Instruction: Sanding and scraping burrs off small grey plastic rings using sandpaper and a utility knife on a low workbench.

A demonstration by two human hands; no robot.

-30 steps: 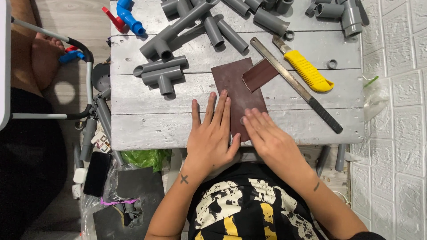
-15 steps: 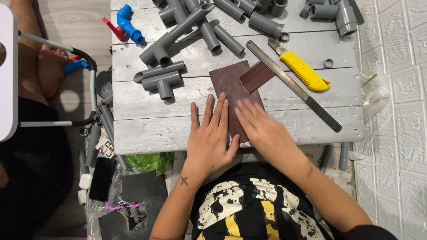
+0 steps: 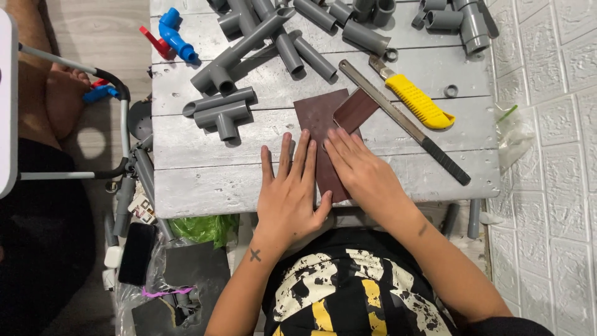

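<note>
A brown sandpaper sheet (image 3: pixel 314 112) lies on the grey plank table (image 3: pixel 205 180) in front of me. My left hand (image 3: pixel 289 193) rests flat on the table with its fingertips on the sheet's left edge. Pressed palm-down on the sheet's middle is my right hand (image 3: pixel 360 171), fingers straight and close together. Its fingertips reach a smaller curled brown sandpaper piece (image 3: pixel 356 109). Whatever may lie under either palm is hidden.
Several grey pipe pieces and tee fittings (image 3: pixel 221 115) crowd the table's far half, with a blue fitting (image 3: pixel 174 34) at far left. A long saw (image 3: pixel 404 121) and a yellow utility knife (image 3: pixel 416 99) lie to the right. A white brick-pattern wall (image 3: pixel 547 155) borders the right; another person's foot (image 3: pixel 62 93) is left.
My right hand has slid forward along the sandpaper, from its near end to its middle. My left hand has stayed in place.
</note>
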